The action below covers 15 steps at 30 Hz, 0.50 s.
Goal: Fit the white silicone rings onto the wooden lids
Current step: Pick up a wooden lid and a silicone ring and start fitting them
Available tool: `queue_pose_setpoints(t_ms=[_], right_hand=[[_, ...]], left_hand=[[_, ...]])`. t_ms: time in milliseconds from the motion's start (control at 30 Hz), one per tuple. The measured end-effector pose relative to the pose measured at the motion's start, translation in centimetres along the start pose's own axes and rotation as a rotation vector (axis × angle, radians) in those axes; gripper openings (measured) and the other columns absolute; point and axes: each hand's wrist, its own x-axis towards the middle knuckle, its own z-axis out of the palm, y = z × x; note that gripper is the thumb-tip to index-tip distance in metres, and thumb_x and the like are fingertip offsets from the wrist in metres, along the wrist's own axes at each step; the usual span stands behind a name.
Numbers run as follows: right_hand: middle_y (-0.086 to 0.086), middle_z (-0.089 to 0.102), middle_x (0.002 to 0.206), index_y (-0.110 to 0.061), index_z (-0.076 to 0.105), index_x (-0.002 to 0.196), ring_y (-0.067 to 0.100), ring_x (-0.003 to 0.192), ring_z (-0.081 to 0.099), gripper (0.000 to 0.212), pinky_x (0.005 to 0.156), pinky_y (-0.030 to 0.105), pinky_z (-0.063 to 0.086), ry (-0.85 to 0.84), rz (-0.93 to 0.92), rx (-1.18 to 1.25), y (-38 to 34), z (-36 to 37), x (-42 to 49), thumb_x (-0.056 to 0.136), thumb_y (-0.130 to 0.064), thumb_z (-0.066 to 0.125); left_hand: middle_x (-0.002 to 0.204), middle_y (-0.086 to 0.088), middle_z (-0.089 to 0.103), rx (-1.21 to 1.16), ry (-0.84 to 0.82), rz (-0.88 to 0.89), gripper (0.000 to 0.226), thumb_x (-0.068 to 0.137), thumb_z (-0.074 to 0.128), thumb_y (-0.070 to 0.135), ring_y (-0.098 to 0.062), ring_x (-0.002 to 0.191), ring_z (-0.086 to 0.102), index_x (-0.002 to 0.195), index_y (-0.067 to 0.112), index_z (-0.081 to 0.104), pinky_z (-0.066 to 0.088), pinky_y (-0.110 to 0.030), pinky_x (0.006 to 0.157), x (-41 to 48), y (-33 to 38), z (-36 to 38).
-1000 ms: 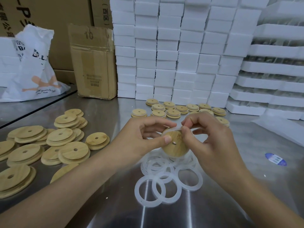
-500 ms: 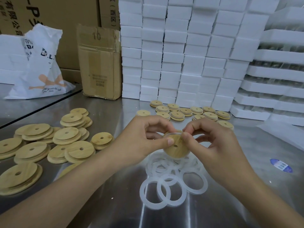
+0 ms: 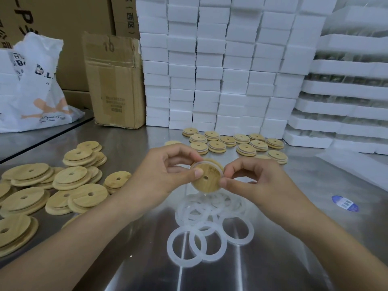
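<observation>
Head view: left hand (image 3: 165, 171), right hand (image 3: 258, 183), both tight on one wooden lid (image 3: 207, 180) over loose rings (image 3: 185, 263).

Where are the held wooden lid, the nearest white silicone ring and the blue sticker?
held wooden lid (image 3: 206, 184): head view, wood face below its hole.
nearest white silicone ring (image 3: 170, 246): head view, left band.
blue sticker (image 3: 345, 203): head view, centre.

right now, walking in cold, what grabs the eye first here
The two hands at centre draw the eye first: the left hand and right hand grip a wooden lid between them, with a white ring at its rim. Just below lies a heap of loose silicone rings on the steel table, with piles of bare lids to the left. Behind it all rises a wall of white foam blocks.
</observation>
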Motion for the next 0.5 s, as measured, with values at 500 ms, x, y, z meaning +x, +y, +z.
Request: queue_pose_setpoints(t_ms=[500], right_hand=[[-0.002, 0.078, 0.098, -0.037, 0.069, 0.126, 0.014, 0.091, 0.076, 0.062, 0.074, 0.022, 0.058, 0.027, -0.048, 0.053, 1.0, 1.2, 0.2, 0.070, -0.031, 0.096]], left_hand=[[0.112, -0.012, 0.082, -0.248, 0.048, -0.225, 0.035, 0.084, 0.081, 0.039, -0.031, 0.099, 0.081, 0.115, 0.023, 0.080, 0.065, -0.031, 0.079, -0.3, -0.7, 1.4]])
